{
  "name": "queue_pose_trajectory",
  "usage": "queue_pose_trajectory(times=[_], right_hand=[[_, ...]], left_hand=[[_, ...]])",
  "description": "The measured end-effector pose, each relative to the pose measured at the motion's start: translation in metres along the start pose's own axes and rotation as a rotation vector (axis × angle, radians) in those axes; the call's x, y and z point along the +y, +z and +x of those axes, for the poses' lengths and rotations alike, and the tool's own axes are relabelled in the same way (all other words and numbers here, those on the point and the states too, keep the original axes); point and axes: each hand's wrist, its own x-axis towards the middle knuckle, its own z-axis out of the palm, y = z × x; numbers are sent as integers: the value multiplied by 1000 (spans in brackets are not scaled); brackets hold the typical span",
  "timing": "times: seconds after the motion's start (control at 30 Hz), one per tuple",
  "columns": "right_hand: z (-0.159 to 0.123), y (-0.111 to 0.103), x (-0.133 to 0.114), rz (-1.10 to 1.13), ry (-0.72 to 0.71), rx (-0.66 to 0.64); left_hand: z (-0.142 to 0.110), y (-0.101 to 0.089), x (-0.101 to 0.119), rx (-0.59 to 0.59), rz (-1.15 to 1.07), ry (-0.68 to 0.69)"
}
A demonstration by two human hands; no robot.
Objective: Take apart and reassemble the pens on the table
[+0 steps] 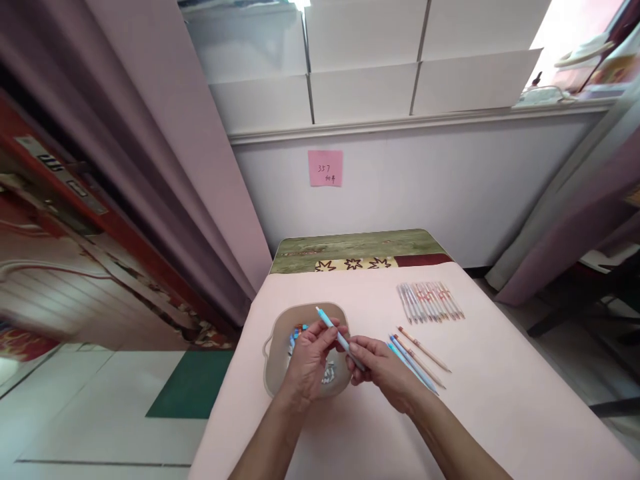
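Observation:
A light-blue pen point(327, 320) is held slantwise over a beige basin point(277, 373), its white tip pointing up and left. My left hand point(315, 350) pinches its upper part. Lower down, my right hand point(373, 363) has its fingers closed around the grey end of the same pen. Inside the basin lie small blue and orange pen parts point(299, 331) and a heap of small whitish pieces point(328, 373), partly hidden by my hands. Right of my right hand, several blue and orange pens point(417, 363) lie loosely side by side.
A neat row of several pens point(430, 302) lies farther back on the right of the pink-covered table point(480, 400). The table's bare green end point(350, 243) meets the wall, where a pink note point(325, 168) hangs. A purple curtain point(215, 167) stands at the left.

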Motion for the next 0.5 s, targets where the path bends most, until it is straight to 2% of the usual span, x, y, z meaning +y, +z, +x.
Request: queue_pose_trajectory(times=[0.07, 0.13, 0.2, 0.3, 0.33, 0.37, 0.5], right_hand=[[9, 4, 4, 46, 77, -82], [17, 8, 7, 22, 92, -103], [24, 13, 10, -80, -7, -2], [32, 21, 12, -295, -208, 238], [34, 23, 13, -330, -223, 279], [35, 24, 14, -335, -194, 283], [40, 28, 15, -210, 15, 152]], left_hand=[[0, -9, 5, 47, -46, -4], [1, -18, 7, 94, -76, 10], [3, -24, 7, 141, -99, 45], [7, -29, 4, 209, -139, 91], [8, -30, 3, 223, -151, 102], [9, -31, 3, 229, -158, 107], [11, -35, 4, 218, -162, 91]])
